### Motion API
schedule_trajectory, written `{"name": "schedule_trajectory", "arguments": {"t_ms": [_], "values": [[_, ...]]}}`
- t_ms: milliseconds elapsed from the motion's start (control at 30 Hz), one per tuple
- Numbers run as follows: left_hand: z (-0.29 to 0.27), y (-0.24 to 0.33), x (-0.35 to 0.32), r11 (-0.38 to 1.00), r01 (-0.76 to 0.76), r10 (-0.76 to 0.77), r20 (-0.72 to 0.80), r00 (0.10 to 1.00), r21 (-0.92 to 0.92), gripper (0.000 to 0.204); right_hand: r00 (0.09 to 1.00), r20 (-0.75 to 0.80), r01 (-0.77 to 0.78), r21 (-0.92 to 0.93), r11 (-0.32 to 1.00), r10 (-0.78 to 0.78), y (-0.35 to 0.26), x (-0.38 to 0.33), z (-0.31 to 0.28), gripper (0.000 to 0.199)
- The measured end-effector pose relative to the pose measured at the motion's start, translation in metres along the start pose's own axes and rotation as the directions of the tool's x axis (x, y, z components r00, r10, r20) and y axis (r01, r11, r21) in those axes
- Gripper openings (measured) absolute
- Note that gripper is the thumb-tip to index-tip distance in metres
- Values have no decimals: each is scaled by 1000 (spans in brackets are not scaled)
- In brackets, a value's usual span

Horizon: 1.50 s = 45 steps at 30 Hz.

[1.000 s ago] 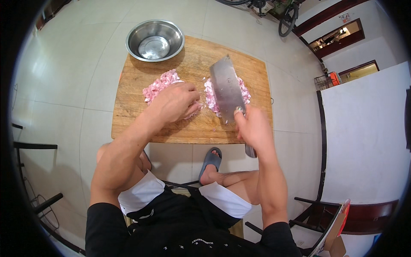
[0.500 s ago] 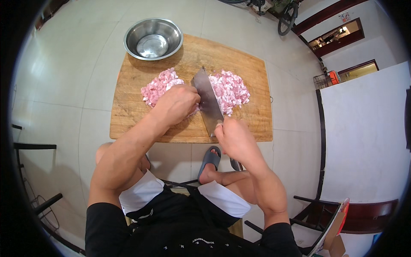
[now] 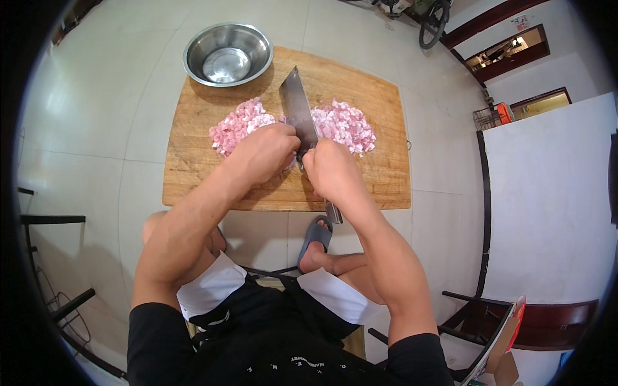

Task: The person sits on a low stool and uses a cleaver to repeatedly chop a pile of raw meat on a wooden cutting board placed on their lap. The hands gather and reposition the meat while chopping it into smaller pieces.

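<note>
My right hand [image 3: 331, 168] grips the handle of a cleaver [image 3: 297, 106], its broad metal blade pointing away from me over the wooden cutting board [image 3: 206, 186]. Curled tight beside the blade's left face, my left hand [image 3: 265, 153] presses down on meat; bits of pink show at its edges, though the fingers cover most of that piece. Left of the blade lies a pile of diced pink and white meat [image 3: 238, 125]. Another chopped heap [image 3: 347, 127] sits just right of the blade.
A metal bowl [image 3: 228, 64] with nothing in it stands at the board's far left corner. My knees and a grey slipper [image 3: 315, 237] are below the near edge. A white panel [image 3: 550, 206] rises at the right, with a dark chair [image 3: 553, 325] near it.
The cleaver and my right hand have moved away from me and a little left, the blade tip now farther up the board. My left hand stays nearly in place.
</note>
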<state>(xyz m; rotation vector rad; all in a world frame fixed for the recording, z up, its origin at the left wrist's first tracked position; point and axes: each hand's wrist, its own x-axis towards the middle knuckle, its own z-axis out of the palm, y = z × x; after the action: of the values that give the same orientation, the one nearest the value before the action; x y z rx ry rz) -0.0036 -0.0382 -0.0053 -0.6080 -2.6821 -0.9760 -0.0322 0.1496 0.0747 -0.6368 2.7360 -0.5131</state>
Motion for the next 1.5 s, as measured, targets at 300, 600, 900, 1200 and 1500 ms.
{"name": "schedule_trajectory", "arguments": {"t_ms": [300,600,900,1200,1500], "values": [[4,3,-2,994,49,-20,-274,962,101,15,998,21,-62,-8,998,62,-3,-25,-14,33],[3,2,0,996,40,-27,-154,988,80,15,998,6,-68,-36,997,68,-2,-41,-10,30],[-9,0,-1,999,-8,10,-39,999,47,18,989,12,-147,282,948,150,12,28,-2,29],[-37,-1,-15,993,-108,101,129,986,44,51,944,51,-266,704,658,326,64,13,-8,23],[-29,1,-10,992,-59,46,124,991,109,55,928,-33,-207,783,587,371,28,-40,-13,18]]}}
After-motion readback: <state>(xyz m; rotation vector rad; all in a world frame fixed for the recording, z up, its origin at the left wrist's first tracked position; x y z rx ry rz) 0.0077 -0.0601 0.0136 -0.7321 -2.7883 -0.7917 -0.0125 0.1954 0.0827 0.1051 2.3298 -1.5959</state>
